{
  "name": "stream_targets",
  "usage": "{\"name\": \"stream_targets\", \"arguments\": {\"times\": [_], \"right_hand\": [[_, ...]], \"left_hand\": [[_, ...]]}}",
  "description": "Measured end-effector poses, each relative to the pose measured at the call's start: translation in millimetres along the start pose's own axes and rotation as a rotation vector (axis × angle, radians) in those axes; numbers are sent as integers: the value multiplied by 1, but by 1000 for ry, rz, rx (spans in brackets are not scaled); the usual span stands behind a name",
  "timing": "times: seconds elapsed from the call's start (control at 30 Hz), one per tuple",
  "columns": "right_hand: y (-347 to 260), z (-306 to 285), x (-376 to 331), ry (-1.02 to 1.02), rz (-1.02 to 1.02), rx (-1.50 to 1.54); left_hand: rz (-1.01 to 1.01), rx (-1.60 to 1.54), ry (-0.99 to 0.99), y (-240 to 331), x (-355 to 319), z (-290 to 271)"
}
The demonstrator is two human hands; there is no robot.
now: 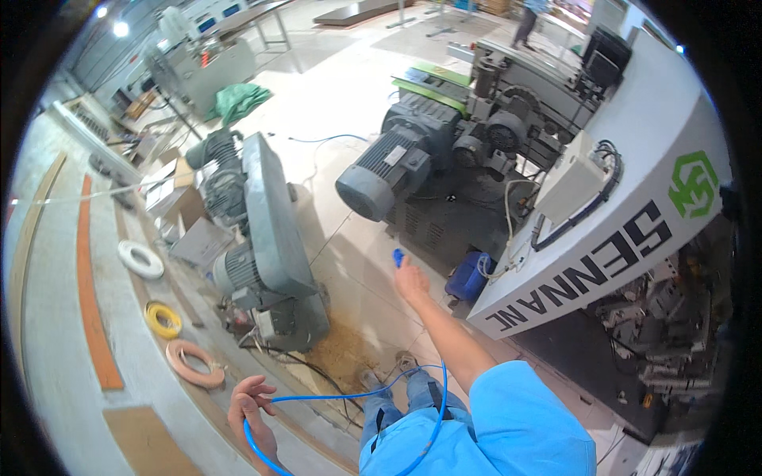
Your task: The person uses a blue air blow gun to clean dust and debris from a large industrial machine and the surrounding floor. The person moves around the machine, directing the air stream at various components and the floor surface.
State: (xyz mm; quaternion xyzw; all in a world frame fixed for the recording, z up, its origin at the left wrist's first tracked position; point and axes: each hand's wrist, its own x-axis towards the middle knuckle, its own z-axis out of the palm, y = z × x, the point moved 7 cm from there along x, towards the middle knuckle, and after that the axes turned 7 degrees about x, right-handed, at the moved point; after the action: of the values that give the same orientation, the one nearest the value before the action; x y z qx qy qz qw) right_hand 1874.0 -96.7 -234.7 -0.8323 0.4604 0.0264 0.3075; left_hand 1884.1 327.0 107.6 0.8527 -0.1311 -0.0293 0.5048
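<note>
A small blue tool [398, 258] was grasped in the right hand [411, 279], which was extended forward. A blue hose [341, 396] was looped at the left hand [252, 408], whose fingers were loosely curved; whether the hose was gripped could not be told. A blue jug [468, 276] was seen just to the right of the right hand, and a grey electric motor [382, 173] beyond it. Beyond the left hand and to its left, peach [184, 376], yellow [152, 319] and white coiled bands [128, 265] were laid on the bench [59, 412].
</note>
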Motion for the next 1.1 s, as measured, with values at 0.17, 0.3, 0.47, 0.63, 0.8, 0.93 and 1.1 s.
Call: {"name": "stream_targets", "arguments": {"times": [0.17, 0.3, 0.47, 0.63, 0.8, 0.93, 1.1], "right_hand": [[99, -107, -28, 361, 423, 202], [72, -149, -51, 450, 332, 198], [-61, -175, -34, 379, -126, 48], [-108, -252, -39, 742, -18, 131], [-53, -237, -85, 782, 144, 301], [36, -87, -152, 231, 184, 423], [221, 97, -325, -218, 787, 796]], "left_hand": [[72, -65, -110, -18, 64, 0], [200, -90, -209, -12, 123, -2], [275, -128, -186, 11, 182, -21], [298, -181, -215, 26, 201, -23], [342, -169, -346, 17, 200, 4], [338, -101, -526, 1, 182, 51], [322, -109, -770, -4, 135, 116]]}}
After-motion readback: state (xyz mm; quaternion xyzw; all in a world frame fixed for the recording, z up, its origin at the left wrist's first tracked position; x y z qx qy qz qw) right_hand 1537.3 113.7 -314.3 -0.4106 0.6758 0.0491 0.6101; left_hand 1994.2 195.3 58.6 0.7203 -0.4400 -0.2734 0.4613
